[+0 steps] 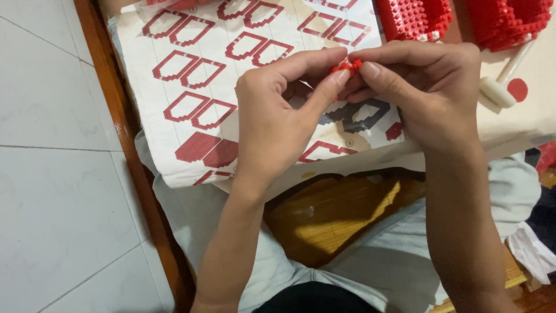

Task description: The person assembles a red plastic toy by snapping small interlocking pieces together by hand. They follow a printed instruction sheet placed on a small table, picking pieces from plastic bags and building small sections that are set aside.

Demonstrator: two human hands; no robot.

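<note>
Both hands meet over the far edge of the lap, pinching a few tiny red bricks point(347, 65) between them. The left hand point(278, 116) closes thumb and forefinger on the near side of the cluster; the right hand point(425, 87) nips it from the right, fingertips tight together. So little of the piece shows that a slight twist or uneven squeeze could, I think, pop a brick loose, and it might drop past the instruction sheet point(191, 87) onto the wooden seat point(324, 214) or the tiled floor point(52, 174), where it would be hard to find. Just beyond the hands sit two built red brick sections point(414, 17), and a white tool point(498, 90) lies to the right beside a red disc point(517, 90). Nothing crowds the fingers themselves.
</note>
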